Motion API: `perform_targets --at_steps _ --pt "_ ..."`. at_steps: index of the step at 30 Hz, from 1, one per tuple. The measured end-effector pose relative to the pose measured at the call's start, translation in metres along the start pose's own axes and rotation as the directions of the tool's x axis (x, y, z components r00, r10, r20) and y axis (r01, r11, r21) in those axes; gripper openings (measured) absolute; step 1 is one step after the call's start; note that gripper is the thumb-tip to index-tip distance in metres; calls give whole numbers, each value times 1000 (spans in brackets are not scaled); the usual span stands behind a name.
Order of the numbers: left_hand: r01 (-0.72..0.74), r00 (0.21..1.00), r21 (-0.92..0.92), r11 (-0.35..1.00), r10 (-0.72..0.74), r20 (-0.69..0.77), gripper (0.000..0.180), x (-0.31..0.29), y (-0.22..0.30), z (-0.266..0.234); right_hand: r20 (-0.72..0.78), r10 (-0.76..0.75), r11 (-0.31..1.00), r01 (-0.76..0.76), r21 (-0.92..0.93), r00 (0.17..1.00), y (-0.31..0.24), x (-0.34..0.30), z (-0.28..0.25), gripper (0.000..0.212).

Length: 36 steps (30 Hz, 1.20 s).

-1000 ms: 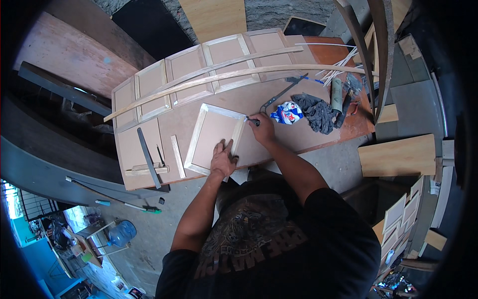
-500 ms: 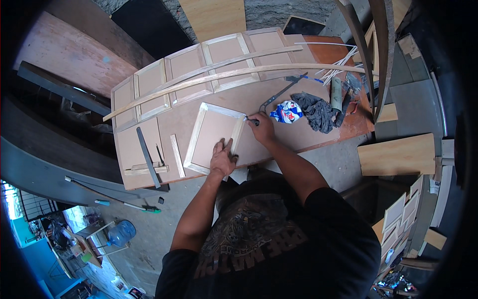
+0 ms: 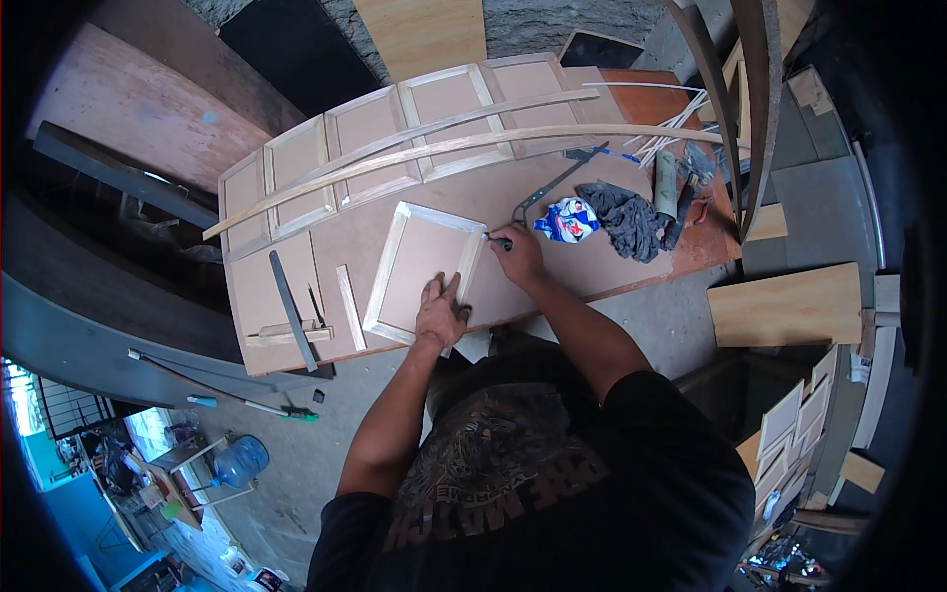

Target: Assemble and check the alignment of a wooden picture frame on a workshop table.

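Left hand (image 3: 440,314) flat on the small framed panel (image 3: 419,261), fingers spread, palm pressing the lower right part of it; no closed grip there. Right hand (image 3: 518,255) at the panel's right rail, grip pinched on a small dark tool (image 3: 496,239) whose tip meets the rail's upper end. Panel lying flat near the front edge of the desk (image 3: 592,266), tilted a little. Just right of the right hand, a blue and white crumpled bag (image 3: 567,219), then a dark grey rag (image 3: 626,217). Behind the hands, a long dark metal bar (image 3: 557,183), two long curved wooden strips (image 3: 444,148) and a row of larger framed panels (image 3: 365,148). Left of the small panel, a short wooden strip (image 3: 349,306) and a dark flat ruler (image 3: 293,311).
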<state>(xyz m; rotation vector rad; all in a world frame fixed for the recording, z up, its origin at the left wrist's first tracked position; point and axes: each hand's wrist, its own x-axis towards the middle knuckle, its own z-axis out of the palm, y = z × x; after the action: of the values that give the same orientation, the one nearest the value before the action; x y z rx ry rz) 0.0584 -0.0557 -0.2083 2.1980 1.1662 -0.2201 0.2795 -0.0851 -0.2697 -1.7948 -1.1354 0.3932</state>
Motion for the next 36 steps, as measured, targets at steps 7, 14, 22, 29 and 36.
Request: perform_targets --at_steps 7,14,22,29,36 --pt "-1 1000 3 1000 1 2 83 0 0 0 -6 -37 999 37 -3 999 1 0 -2 19" --pt "-3 1000 16 1000 3 -1 84 1 -2 2 17 -33 999 33 -11 999 -2 2 -4 18" --pt "2 1000 -13 1000 -2 17 82 0 0 1 37 155 978 -159 134 987 -12 -7 -14 21" --pt "-16 1000 -21 1000 16 6 80 -2 1 -2 -226 260 941 -194 277 939 -14 -31 -73 22" --pt "-22 1000 1 1000 22 2 80 -3 3 -4 -786 23 956 -244 -163 617 33 -44 -163 17"
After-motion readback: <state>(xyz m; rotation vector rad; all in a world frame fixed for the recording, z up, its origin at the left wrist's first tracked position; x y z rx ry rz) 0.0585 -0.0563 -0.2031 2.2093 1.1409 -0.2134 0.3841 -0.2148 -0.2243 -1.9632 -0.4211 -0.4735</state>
